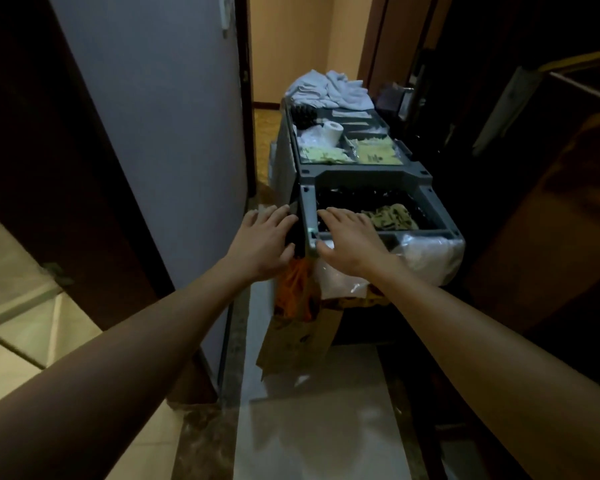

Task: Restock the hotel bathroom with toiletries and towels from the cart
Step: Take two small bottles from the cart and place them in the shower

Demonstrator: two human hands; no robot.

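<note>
Cart [361,176] stands lengthwise in a tight passage, its long axis running away from us. The wall [160,133] is just beside its left edge. Left hand [267,240], fingers straight and spread, is at the near left corner. Right hand [347,237], flat and wide, reaches over the near rim. Towels [329,90] are heaped at the far end, with a toilet roll [331,131] mid-tray.
</note>
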